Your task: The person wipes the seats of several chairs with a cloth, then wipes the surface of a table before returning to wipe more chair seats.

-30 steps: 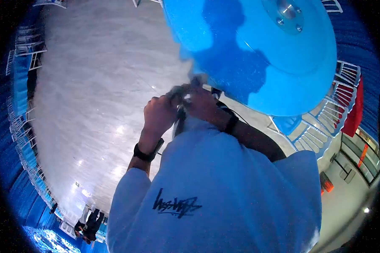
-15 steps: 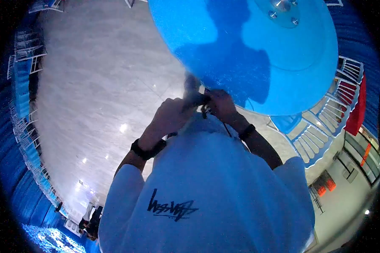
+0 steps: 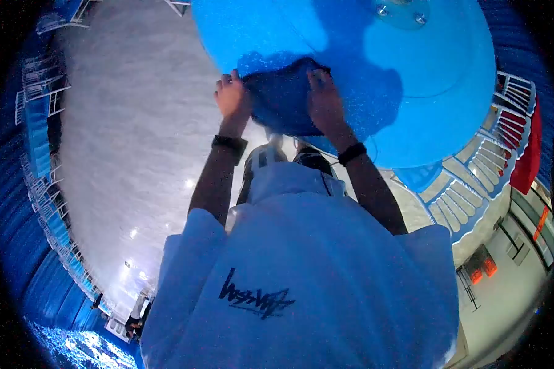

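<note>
A dark cloth (image 3: 283,98) is spread between my two hands at the near left edge of the round blue table (image 3: 437,123). My left hand (image 3: 232,101) grips the cloth's left side, just off the table's rim. On the right side, my right hand (image 3: 324,101) has its fingers on the upper corner of the cloth, over the tabletop. Both wrists wear black bands. Part of the cloth's lower edge hangs near the table's rim. A shadow falls across the tabletop around the cloth.
White chairs (image 3: 458,203) stand close at the right of the table, beside a red cloth (image 3: 528,150). More chairs and a blue-covered table (image 3: 38,144) line the far left. A glass disc with metal knobs (image 3: 406,11) lies on the tabletop. People are at the lower left.
Both hands have moved forward and away from my body, from close together at my chest to apart at the table's edge. The dark cloth now shows spread between them.
</note>
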`<state>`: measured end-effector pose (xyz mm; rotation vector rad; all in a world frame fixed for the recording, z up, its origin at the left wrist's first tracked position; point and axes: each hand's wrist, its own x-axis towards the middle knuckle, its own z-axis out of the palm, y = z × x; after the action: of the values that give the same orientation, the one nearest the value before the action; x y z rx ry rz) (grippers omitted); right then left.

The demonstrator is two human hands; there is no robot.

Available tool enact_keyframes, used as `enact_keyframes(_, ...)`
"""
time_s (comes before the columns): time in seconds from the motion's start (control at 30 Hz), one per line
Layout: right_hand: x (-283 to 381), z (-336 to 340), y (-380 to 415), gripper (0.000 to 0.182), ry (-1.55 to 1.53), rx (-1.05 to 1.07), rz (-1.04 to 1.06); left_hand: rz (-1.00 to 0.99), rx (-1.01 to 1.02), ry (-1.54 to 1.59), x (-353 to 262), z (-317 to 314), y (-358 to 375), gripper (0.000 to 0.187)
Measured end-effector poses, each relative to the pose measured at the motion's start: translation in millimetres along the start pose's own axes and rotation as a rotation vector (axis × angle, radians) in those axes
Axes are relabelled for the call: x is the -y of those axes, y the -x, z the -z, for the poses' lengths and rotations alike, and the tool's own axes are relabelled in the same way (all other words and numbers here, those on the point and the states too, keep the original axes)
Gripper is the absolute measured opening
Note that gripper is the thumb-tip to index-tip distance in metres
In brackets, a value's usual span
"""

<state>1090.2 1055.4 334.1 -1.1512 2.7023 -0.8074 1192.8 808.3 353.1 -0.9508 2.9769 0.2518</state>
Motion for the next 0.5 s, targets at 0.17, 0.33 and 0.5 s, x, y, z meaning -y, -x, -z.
enact_keyframes(0.17,-4,-25,55,0.064,0.078,0.288,0.005,-0.270,0.064,0.172,-32,-58,58,0.058)
enact_keyframes(0.33,-28,-32,47,0.067,0.181,0.360,0.051,-0.363,0.140,0.071,-31,-115,68,0.069)
enact_keyframes(0.5,-45,-75,2,0.069,0.226,0.455,-0.030,-0.323,0.186,0.127,-17,-113,18,0.067)
